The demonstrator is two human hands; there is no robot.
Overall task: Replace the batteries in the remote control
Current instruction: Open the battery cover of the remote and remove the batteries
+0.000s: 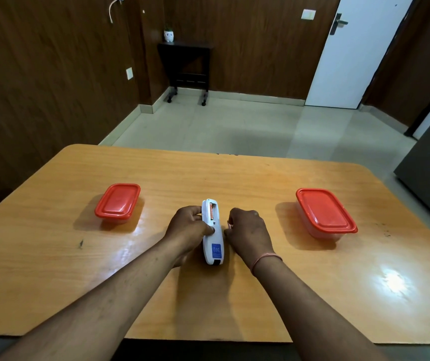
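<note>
A white remote control (215, 244) lies face down at the middle of the wooden table (234, 173), with a blue label on its back. Its battery compartment is uncovered and an orange battery (211, 211) sits inside. My left hand (189, 230) grips the remote's left side, thumb on its back. My right hand (247, 230) rests just right of the remote with its fingers curled; a small pinkish thing shows at the fingertips (229, 225), and I cannot tell what it is.
Two clear containers with red lids stand on the table, one at the left (117, 203) and one at the right (324, 212). Beyond the table's far edge are a tiled floor, a small dark side table (186, 66) and a white door (352, 53).
</note>
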